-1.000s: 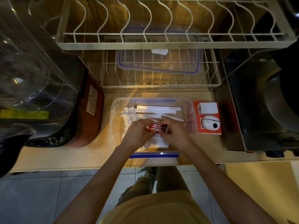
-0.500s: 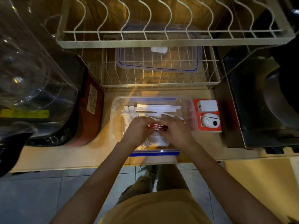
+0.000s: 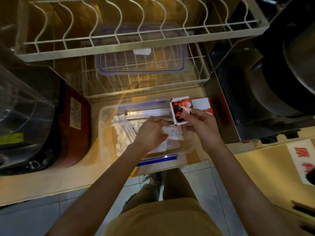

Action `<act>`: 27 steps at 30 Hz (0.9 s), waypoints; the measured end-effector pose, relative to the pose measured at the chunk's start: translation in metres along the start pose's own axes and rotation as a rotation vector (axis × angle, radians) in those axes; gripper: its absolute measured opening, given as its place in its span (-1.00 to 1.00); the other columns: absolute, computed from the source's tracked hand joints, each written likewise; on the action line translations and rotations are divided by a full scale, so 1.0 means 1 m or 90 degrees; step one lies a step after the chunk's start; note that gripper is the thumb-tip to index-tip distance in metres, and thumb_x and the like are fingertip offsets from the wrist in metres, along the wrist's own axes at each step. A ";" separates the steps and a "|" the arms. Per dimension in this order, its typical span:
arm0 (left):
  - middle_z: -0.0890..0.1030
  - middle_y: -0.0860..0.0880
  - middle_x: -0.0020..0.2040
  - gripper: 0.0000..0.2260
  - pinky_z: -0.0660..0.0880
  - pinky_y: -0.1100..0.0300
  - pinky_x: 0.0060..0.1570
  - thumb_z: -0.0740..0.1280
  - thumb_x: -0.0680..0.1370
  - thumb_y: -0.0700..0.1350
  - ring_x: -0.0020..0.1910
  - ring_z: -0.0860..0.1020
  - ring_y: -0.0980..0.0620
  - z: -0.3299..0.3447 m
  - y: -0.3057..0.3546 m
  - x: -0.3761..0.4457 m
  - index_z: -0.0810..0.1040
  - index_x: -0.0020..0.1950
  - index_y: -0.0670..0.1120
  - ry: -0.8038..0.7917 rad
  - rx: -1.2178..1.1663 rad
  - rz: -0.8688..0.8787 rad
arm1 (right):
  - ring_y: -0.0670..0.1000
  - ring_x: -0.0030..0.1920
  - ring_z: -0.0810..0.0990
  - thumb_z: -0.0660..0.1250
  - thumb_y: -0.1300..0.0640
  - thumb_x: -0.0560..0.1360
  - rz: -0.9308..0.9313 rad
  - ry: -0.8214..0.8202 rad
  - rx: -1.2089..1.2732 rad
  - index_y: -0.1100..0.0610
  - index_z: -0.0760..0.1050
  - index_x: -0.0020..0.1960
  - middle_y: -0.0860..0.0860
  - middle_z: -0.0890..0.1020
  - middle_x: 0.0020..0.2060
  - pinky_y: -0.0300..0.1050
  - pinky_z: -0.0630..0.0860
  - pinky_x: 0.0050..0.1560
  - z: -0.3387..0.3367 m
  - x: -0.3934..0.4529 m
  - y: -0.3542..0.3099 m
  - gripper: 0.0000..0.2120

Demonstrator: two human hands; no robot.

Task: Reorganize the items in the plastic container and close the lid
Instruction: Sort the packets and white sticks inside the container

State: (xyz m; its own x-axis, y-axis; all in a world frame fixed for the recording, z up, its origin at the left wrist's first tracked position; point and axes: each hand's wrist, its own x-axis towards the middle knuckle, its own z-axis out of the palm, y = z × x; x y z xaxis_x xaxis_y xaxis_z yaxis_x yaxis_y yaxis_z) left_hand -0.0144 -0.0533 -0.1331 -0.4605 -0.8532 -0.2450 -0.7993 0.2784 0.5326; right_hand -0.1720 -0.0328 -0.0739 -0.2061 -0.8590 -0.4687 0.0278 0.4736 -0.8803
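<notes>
Red packet held up over open plastic container [image 3: 105,133] on counter.
Red-black packet [image 3: 179,110] is pinched by right hand [image 3: 202,126] above container's right end; white wrappers [image 3: 124,128] inside are pressed by left hand [image 3: 150,132], grip unclear. Lid [image 3: 141,62] is parked on wire rack [image 3: 201,79].

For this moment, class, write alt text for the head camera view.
A person's right hand holds a red and black packet above an open plastic container of white wrapped sticks; the left hand reaches inside. Its lid lies on a wire rack behind.
</notes>
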 end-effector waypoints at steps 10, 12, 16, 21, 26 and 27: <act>0.38 -0.15 0.39 -0.46 0.30 -0.02 0.28 0.32 0.46 -0.13 0.36 0.32 -0.15 0.025 0.020 0.026 0.26 0.42 -0.09 -0.123 0.146 0.043 | -0.17 -0.20 0.68 0.34 0.27 0.46 0.028 0.008 0.109 0.05 0.58 -0.07 -0.06 0.67 -0.18 -0.32 0.61 -0.22 0.001 -0.005 0.008 -0.86; 0.46 -0.18 0.33 -0.57 0.33 0.01 0.24 0.25 0.49 -0.22 0.32 0.38 -0.16 0.023 0.021 0.025 0.34 0.36 -0.14 -0.097 0.128 0.035 | -0.21 -0.26 0.67 0.33 0.31 0.47 0.016 0.006 0.109 0.10 0.56 -0.01 -0.07 0.66 -0.20 -0.35 0.59 -0.29 0.002 -0.005 0.008 -0.84; 0.56 -0.18 0.23 -0.69 0.40 0.04 0.22 0.25 0.49 -0.29 0.21 0.51 -0.14 0.014 0.019 0.020 0.50 0.22 -0.17 -0.053 0.092 0.047 | -0.24 -0.29 0.66 0.34 0.30 0.45 0.026 -0.011 0.075 0.05 0.54 -0.10 -0.09 0.64 -0.21 -0.32 0.60 -0.31 0.002 -0.005 0.004 -0.84; 0.60 -0.07 0.19 -0.71 0.46 0.11 0.12 0.34 0.46 -0.17 0.14 0.55 -0.07 0.002 0.003 0.014 0.55 0.18 -0.02 -0.023 0.068 0.025 | -0.02 -0.13 0.65 0.34 0.21 0.45 0.019 0.009 -0.170 0.04 0.54 -0.11 -0.03 0.65 -0.20 -0.03 0.60 -0.07 0.007 -0.003 -0.003 -0.91; 0.57 -0.07 0.15 -0.69 0.43 0.05 0.18 0.25 0.49 -0.18 0.17 0.49 -0.08 -0.001 -0.011 0.008 0.51 0.22 -0.01 -0.002 0.113 -0.025 | 0.01 -0.08 0.60 0.31 0.16 0.49 -0.035 -0.060 -0.569 0.13 0.48 0.17 0.05 0.62 -0.10 -0.18 0.49 -0.10 0.024 -0.006 -0.002 -0.74; 0.57 -0.08 0.15 -0.70 0.42 0.04 0.19 0.24 0.49 -0.21 0.18 0.48 -0.08 -0.001 -0.014 0.007 0.52 0.19 -0.03 0.001 0.117 -0.029 | 0.02 -0.07 0.60 0.31 0.17 0.49 -0.031 -0.064 -0.599 0.14 0.50 0.12 0.04 0.62 -0.10 -0.17 0.49 -0.11 0.029 -0.006 0.002 -0.79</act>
State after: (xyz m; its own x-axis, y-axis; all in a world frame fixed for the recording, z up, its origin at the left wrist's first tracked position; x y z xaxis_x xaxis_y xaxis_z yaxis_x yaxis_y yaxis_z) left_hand -0.0064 -0.0637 -0.1412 -0.4219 -0.8672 -0.2645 -0.8764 0.3154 0.3638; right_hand -0.1426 -0.0318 -0.0751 -0.1000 -0.8741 -0.4753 -0.7882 0.3611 -0.4983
